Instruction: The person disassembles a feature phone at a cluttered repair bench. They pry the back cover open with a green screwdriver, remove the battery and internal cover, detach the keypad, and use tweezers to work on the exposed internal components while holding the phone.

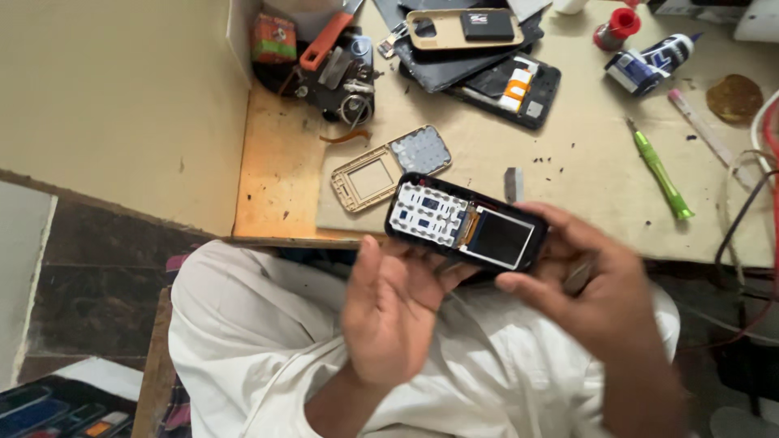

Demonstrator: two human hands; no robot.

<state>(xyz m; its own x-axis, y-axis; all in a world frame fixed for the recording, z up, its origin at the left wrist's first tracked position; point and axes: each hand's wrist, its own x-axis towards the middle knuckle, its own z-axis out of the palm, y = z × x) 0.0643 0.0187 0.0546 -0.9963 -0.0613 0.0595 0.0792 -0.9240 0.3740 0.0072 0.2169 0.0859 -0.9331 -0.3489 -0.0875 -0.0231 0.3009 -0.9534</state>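
While both the left hand [388, 312] and right hand [596, 292] clasp the black phone [466, 223], a white-blue tube [649, 63] lies well apart.

A small dark rectangular screen [499, 236] sat in the opened phone [465, 221] held at the desk's near edge. A white-and-blue tube [653, 62] with a label lay near the far right corner.

Phone repair workshop: opened phones [487, 61], green screwdriver [659, 170], glue tube [649, 63] strewn on workbench [568, 162].
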